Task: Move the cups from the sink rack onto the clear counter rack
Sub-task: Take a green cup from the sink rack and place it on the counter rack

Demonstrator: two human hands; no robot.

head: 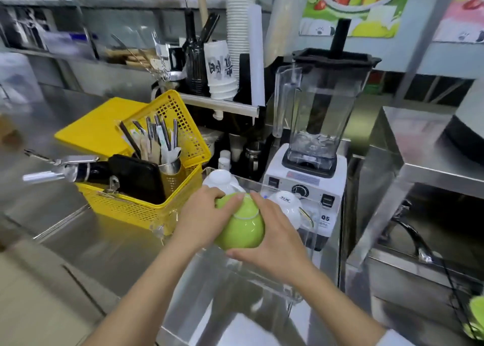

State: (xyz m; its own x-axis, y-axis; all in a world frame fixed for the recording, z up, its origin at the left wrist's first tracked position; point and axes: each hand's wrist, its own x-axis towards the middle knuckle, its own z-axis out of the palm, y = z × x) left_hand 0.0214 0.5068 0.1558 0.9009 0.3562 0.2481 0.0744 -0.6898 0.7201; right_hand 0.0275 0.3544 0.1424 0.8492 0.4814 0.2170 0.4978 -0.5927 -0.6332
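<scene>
Both hands hold one green cup [242,223], turned upside down with its foot ring facing the camera. The left hand [203,218] wraps the left side, fingers curled over the top edge; the right hand [272,237] cups the right side and underside, thumb low and fingers spread along the wall. Neither hand is loose: together they clasp the cup between the palms.

The cup sits over the clear rack [258,284], whose see-through walls run along the counter [110,254] in front of the person. Whether it already rests on the rack floor or hangs just above it I cannot tell. Two white cups [222,182] [286,205] already stand upside down at the far end of the rack, the nearer one just beside the green cup.

To do this step well, I judge the cup should go down flat on its rim, mouth down like its neighbours, close to the white ones but without knocking them, since glazed china chips easily. Lower it straight, let the rim settle all round, then open the fingers sideways rather than dragging them across the wall. The rack is hard to see, so feel for its floor. A yellow basket [146,196] of utensils stands near on the left and a blender [311,146] behind; keep elbows in when drawing back
</scene>
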